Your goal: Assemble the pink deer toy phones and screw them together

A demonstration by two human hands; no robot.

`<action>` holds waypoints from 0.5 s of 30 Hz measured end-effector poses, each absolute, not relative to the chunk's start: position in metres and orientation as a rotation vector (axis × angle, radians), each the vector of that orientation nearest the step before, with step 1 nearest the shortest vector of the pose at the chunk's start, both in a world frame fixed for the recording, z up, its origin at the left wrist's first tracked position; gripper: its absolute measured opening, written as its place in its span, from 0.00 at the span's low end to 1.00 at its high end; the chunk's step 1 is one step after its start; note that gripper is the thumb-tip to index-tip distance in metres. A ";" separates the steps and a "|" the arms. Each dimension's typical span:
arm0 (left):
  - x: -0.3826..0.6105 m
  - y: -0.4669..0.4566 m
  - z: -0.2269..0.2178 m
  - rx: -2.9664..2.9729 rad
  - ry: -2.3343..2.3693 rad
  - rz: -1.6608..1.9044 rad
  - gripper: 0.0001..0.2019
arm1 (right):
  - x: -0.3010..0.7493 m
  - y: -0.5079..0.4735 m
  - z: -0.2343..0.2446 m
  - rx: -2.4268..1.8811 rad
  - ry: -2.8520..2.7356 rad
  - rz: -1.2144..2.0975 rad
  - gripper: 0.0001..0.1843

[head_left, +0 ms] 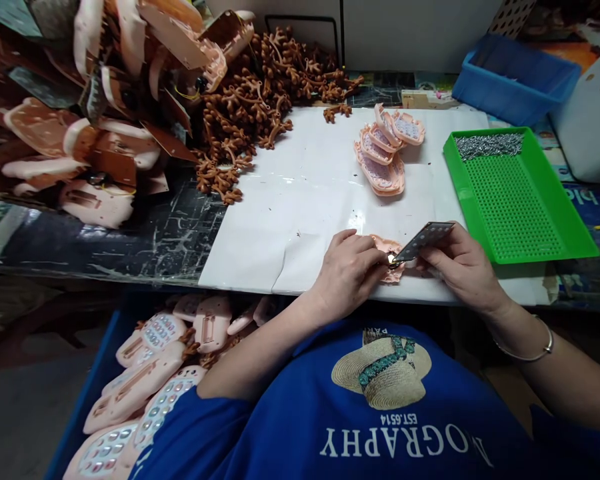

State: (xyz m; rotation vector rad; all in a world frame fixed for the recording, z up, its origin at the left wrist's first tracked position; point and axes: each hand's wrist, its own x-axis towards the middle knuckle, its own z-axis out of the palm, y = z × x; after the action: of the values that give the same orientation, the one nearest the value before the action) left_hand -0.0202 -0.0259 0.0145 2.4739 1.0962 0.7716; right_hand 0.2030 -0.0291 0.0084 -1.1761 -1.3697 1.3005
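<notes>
My right hand (pixel 460 268) grips a thin grey circuit board (pixel 425 241) with light dots, holding it tilted above the white work surface. The fingers of my left hand (pixel 353 270) are closed at a small round part (pixel 392 260) with a dark rim and bright middle, at the board's lower corner. Under them lies a pink plastic shell (pixel 391 275), partly covered by my left hand. Farther back, several pink shells with pale button panels (pixel 380 150) lie in an overlapping pile.
Brown antler-shaped pieces (pixel 275 87) are heaped at the back left, beside piled pink shells with brown boards (pixel 100 147). A green tray (pixel 525 250) of screws (pixel 487 145) stands right, a blue bin (pixel 515 83) behind it. Button-covered pink toys (pixel 160 373) fill a box at lower left.
</notes>
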 end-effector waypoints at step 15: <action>-0.022 -0.024 0.014 2.526 1.096 0.757 0.08 | 0.209 -0.032 0.013 -1.235 -1.699 1.186 0.04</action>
State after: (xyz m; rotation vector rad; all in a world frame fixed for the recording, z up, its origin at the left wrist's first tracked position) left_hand -0.0222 -0.0242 0.0139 2.5260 1.0960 0.7574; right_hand 0.2085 -0.0324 0.0134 -1.2349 -1.6992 1.1864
